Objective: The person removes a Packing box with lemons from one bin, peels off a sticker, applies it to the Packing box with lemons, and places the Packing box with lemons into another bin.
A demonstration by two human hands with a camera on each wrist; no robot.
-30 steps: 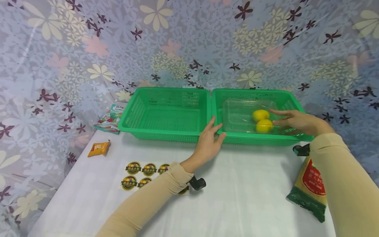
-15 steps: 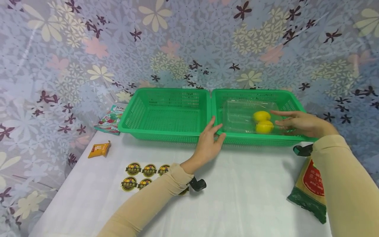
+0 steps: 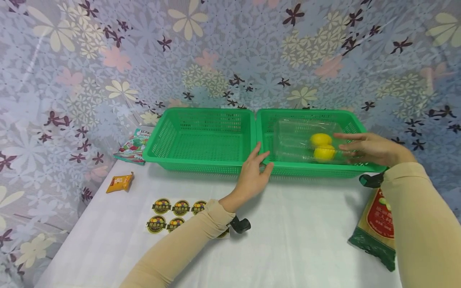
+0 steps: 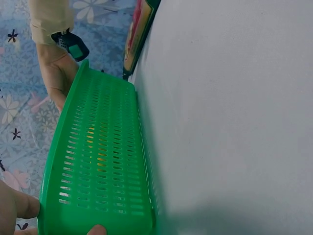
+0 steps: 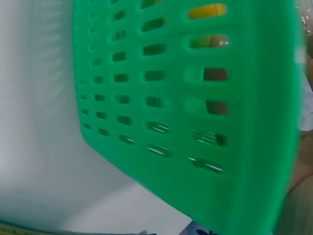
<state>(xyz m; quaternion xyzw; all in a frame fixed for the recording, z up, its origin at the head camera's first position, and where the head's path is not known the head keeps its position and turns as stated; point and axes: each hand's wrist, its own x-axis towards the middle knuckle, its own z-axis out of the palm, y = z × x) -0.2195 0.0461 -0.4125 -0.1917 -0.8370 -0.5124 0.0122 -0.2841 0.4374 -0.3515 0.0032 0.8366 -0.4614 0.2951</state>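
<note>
In the head view, two yellow lemons (image 3: pixel 321 139) lie against each other in a clear plastic box (image 3: pixel 292 138) inside the right green basket (image 3: pixel 306 169). My right hand (image 3: pixel 376 149) reaches over that basket's right end and holds the box by its right end, fingers beside the lemons. My left hand (image 3: pixel 251 178) rests at the front corner where the right basket meets the left green basket (image 3: pixel 201 161), fingers extended over the rims. In the left wrist view a thumb tip (image 4: pixel 97 230) touches the front wall. Through slots in the right wrist view, yellow fruit (image 5: pixel 208 11) shows.
An orange snack packet (image 3: pixel 120 183) and a colourful snack bag (image 3: pixel 133 147) lie at the left. A sheet of round fruit stickers (image 3: pixel 181 208) is partly under my left forearm. A pasta bag (image 3: pixel 374 232) lies beside my right forearm. Patterned cloth hangs behind.
The clear plastic box and its lemons have shifted slightly right together with my right hand. My left hand stays in the same place at the basket corner.
</note>
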